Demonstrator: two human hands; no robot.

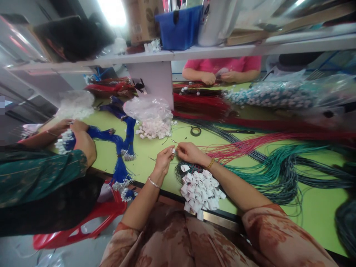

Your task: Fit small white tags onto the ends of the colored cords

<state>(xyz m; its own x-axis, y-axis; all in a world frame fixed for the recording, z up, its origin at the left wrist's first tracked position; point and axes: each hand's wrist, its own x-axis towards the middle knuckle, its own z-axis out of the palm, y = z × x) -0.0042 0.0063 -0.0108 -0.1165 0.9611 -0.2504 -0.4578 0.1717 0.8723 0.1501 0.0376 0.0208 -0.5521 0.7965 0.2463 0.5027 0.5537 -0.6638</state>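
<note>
My left hand pinches a small white connector above the yellow-green table. Close beside it on the right, my right hand has its fingers closed near the connector, on what looks like a thin wire end; the fingers hide most of it. A pile of white connector pieces with dark wires lies at the table's front edge, under my right forearm. Pink-red wires stretch away to the right from behind my right wrist. Beyond my hands, loose white connectors spill from a clear plastic bag.
Green wires and dark wires cover the right side. A roll of black tape and a knife lie farther back. Blue wire bundles lie left, beside a co-worker's hands. Another person in pink works opposite, below a shelf.
</note>
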